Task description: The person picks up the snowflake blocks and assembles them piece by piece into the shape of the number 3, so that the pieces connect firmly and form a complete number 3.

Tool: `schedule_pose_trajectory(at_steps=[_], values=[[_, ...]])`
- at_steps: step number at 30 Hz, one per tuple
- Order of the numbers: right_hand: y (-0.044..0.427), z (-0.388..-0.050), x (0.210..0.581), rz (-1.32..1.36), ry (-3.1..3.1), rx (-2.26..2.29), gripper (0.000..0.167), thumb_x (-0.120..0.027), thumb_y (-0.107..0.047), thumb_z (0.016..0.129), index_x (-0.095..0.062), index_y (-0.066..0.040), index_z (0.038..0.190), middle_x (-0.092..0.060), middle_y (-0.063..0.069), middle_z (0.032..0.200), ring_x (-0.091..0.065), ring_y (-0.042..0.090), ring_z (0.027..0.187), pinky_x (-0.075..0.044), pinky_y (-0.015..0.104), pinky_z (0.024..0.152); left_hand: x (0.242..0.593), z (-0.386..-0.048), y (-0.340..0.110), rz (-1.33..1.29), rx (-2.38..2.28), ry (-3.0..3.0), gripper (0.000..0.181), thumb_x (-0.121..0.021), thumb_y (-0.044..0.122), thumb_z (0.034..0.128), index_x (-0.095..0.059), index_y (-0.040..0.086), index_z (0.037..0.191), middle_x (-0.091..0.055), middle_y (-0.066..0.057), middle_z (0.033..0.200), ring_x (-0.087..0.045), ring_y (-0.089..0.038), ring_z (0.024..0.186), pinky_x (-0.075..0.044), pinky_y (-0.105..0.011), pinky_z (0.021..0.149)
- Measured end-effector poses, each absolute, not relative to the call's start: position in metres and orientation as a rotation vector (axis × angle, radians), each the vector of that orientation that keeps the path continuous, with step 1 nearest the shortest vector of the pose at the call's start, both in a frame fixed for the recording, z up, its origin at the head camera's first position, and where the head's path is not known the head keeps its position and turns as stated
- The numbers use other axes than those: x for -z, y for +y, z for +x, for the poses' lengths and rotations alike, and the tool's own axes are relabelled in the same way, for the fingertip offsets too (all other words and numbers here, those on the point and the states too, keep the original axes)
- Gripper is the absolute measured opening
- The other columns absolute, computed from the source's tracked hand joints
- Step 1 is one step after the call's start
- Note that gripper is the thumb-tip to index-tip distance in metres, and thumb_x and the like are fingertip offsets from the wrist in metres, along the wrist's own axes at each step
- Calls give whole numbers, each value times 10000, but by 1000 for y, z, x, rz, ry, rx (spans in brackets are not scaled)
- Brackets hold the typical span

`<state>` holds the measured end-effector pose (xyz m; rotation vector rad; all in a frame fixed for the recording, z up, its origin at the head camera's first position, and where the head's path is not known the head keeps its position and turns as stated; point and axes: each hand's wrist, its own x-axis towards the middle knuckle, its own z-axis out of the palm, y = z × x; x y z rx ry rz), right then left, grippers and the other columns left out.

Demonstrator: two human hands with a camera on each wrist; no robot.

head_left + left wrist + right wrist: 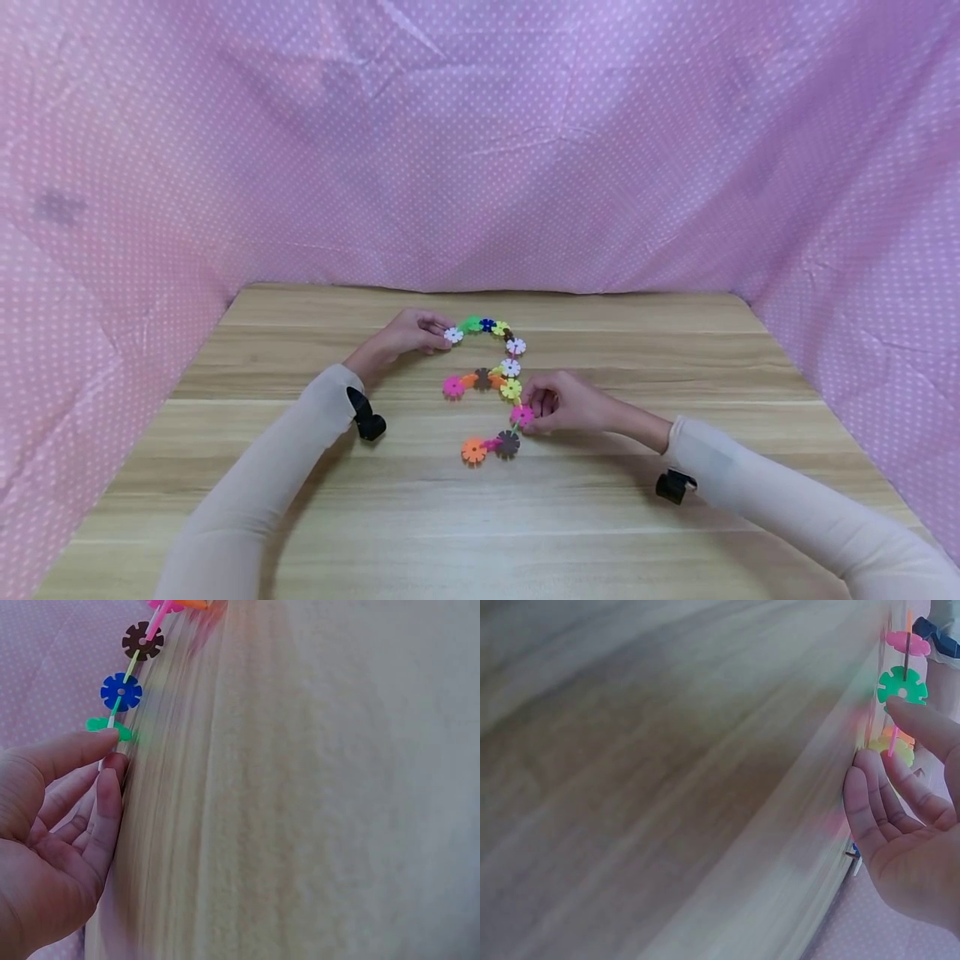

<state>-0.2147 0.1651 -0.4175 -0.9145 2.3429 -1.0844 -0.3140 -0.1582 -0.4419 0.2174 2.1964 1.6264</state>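
A chain of interlocking snowflake discs lies on the table in a shape like a 3. My left hand (408,333) pinches the white disc (453,335) at the chain's upper left end. In the left wrist view, a green disc (97,724) and a blue disc (121,691) follow beyond the fingertips. My right hand (572,403) pinches a pink disc (522,415) on the lower right curve, and a green disc (902,686) shows beside its fingers in the right wrist view. A middle branch ends in another pink disc (453,386); the lower end is an orange disc (473,451).
The wood-grain table (420,533) reaches back to a pink polka-dot cloth (480,167), which also hangs along both sides. Black straps with small mounts (371,427) sit on both sleeved wrists.
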Motion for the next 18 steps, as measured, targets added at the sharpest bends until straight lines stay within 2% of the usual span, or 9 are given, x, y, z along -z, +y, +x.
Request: schedule_pose_trajectory(at_steps=[6, 18], values=[[166, -215, 419, -914, 2327, 1087, 227, -829, -83, 823, -694, -54, 1003, -660, 28, 840, -611, 123, 749, -553, 215, 644, 443, -313, -158, 202, -1638, 2187, 418, -750, -18, 876, -652, -21, 1282, -715, -49, 997, -670, -117, 849, -601, -222, 732], [166, -216, 419, -923, 2319, 1086, 217, -819, -75, 838, -687, -49, 1008, -653, 29, 840, -604, 117, 747, -541, 205, 639, 442, -310, -158, 188, -1650, 2184, 406, -740, -14, 888, -650, -24, 1284, -705, -36, 996, -663, -113, 863, -592, -211, 725]])
